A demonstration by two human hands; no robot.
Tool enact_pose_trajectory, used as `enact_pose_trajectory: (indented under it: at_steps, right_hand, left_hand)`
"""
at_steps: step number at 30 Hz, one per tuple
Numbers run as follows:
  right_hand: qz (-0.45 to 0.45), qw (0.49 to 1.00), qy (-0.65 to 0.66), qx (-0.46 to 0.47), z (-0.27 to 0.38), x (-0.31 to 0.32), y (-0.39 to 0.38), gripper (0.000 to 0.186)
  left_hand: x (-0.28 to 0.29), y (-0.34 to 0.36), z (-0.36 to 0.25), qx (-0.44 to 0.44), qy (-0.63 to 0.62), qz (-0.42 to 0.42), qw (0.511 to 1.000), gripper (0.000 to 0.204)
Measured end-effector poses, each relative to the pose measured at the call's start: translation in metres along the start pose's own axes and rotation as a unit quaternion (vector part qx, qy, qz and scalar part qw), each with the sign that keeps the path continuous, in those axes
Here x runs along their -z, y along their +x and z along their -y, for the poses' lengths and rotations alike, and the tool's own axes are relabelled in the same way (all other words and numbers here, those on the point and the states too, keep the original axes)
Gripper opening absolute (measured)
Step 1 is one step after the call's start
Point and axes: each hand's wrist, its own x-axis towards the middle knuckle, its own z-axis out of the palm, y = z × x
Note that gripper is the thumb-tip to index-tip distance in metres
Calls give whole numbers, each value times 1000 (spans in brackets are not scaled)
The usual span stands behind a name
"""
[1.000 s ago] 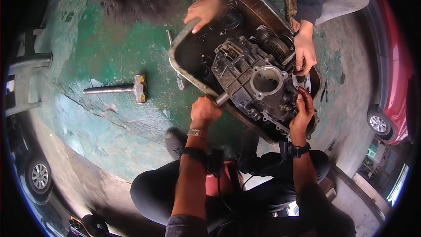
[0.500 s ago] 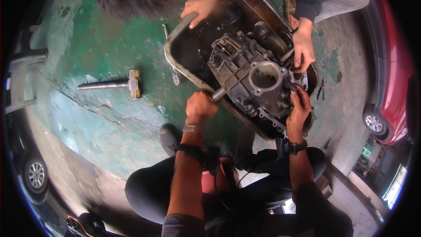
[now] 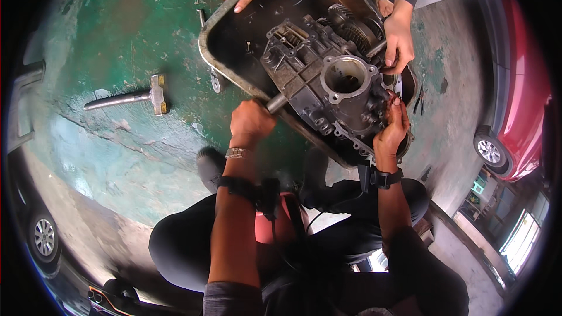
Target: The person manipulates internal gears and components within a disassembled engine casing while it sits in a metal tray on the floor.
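Grey, ribbed cast-metal casing (image 3: pixel 297 79) with a round flanged mouth sits in the deep, pale-rimmed metal tray (image 3: pixel 219 13); the left hand (image 3: pixel 252 120) is closed in a fist around the end of a short steel bar (image 3: pixel 277 103), while the right hand (image 3: pixel 392 131) half curls at the casing's right side, its hold unclear. Good handling wants even support from both, fingers clear of the rim, and care near the co-worker's hand (image 3: pixel 399 44).

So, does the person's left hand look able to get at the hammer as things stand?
Probably yes: only floor seems to lie between the left hand and the hammer, though the hand would first have to release the metal bar it appears to grip.
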Motion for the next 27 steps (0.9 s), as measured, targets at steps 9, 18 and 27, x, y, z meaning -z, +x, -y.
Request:
enact_pose_trajectory:
  at_steps: [9,18,27]
  right_hand:
    - [-1,1000,16,-22,-7,-2,-2,33]
    - [-15,1000,17,-10,-12,-1,-2,25]
    - [-24,1000,11,-2,-13,-1,-7,23]
  left_hand:
    - [6,3,10,11,8,6,1000,41]
    - [4,6,13,22,25,23,999,42]
    - [7,-2,9,0,35,7,999,30]
